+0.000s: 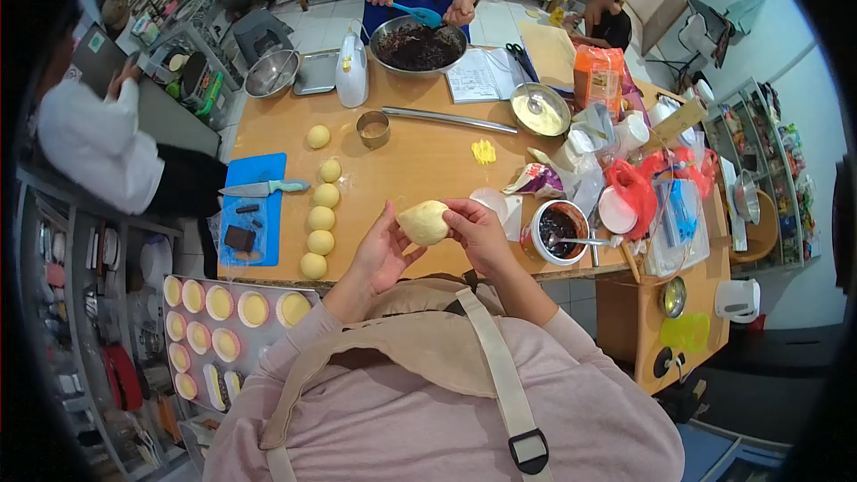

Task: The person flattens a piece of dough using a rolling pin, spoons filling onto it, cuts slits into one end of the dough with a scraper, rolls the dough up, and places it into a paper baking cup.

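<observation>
Yellow dough (423,224) | long axis crosswise, heading unclear | left hand (382,252), right hand (480,234): fingers holding it

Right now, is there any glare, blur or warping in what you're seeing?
Head view: wide-angle warping curves the shelves at right, with corners black. Head view: highlights streak the metal rod; lighting looks fairly even. Head view: dough, left hand and right hand look reasonably sharp.
</observation>
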`<state>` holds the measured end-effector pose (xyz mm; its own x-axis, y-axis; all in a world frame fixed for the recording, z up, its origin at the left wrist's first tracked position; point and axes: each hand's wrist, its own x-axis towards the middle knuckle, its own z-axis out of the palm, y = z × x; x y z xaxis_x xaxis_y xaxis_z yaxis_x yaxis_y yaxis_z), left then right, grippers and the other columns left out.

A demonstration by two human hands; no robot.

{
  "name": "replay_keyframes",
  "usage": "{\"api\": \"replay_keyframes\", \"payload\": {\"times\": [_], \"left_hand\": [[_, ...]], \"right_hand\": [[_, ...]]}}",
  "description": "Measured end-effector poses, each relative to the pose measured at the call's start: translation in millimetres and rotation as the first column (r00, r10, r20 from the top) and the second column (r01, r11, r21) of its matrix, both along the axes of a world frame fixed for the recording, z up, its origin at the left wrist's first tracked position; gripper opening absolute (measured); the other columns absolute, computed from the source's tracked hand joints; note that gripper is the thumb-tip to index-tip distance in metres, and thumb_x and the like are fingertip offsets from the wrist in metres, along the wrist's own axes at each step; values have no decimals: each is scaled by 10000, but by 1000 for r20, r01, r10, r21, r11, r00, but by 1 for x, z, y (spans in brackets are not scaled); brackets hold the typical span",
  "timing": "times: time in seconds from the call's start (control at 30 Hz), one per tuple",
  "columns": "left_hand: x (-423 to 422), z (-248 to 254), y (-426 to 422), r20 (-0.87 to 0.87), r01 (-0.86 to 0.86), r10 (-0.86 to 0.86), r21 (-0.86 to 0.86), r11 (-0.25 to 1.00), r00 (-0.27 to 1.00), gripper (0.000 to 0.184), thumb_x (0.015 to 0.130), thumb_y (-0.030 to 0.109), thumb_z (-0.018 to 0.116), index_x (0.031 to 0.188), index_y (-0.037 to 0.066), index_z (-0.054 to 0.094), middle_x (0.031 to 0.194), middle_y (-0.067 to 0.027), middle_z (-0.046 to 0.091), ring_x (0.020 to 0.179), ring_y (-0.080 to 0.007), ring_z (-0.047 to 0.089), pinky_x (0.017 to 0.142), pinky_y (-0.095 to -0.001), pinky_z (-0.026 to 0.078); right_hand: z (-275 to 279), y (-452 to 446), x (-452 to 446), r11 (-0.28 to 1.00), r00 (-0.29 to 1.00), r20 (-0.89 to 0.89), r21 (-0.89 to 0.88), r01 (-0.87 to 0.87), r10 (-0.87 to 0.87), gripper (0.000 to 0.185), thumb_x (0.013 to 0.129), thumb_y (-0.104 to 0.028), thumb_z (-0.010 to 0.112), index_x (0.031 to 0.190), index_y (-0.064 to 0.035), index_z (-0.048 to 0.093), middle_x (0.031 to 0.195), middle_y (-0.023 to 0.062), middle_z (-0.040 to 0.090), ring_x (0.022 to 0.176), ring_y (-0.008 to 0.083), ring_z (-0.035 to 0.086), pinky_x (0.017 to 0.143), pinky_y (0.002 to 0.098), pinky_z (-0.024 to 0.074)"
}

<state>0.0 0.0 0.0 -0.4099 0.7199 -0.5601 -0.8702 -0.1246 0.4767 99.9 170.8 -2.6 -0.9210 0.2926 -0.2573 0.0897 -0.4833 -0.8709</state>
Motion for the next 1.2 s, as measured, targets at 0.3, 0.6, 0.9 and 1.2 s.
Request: {"api": "replay_keyframes", "payload": {"times": [0.3,0.6,0.9,1.2], "left_hand": [[42,-7,30,-111,195,-187,60,979,976,453,1006,393,475,1339,86,485,1246,-73,598,1104,-206,609,948,-387,502],[74,-57,42,137,-154,156,-27,988,978,428,1020,370,446,1335,81,477,1265,-98,585,1170,-224,567,953,-382,511],[48,-84,11,-36,-361,359,-123,924,933,337,991,205,528,1279,34,486,1227,-115,585,1144,-245,568,988,-396,503],[7,-82,-38,290,-527,457,246,813,841,467,948,406,556,1226,33,521,1192,-112,586,1102,-313,561,994,-466,472]], "right_hand": [[-1,42,40,975,990,45,-187,-123,134,327,992,-263,551,1219,-30,589,1092,56,646,950,134,609,815,298,507],[-87,82,78,848,912,300,367,-382,281,485,948,-423,579,1209,-16,592,1196,104,607,1020,183,569,870,355,480],[-103,74,71,60,973,220,973,-224,71,479,780,-172,710,1217,-54,554,1211,188,532,1194,384,464,1015,486,362],[-124,72,25,-317,974,209,921,-226,-87,58,808,-124,624,865,-121,614,923,23,602,916,224,591,932,523,320]]}}
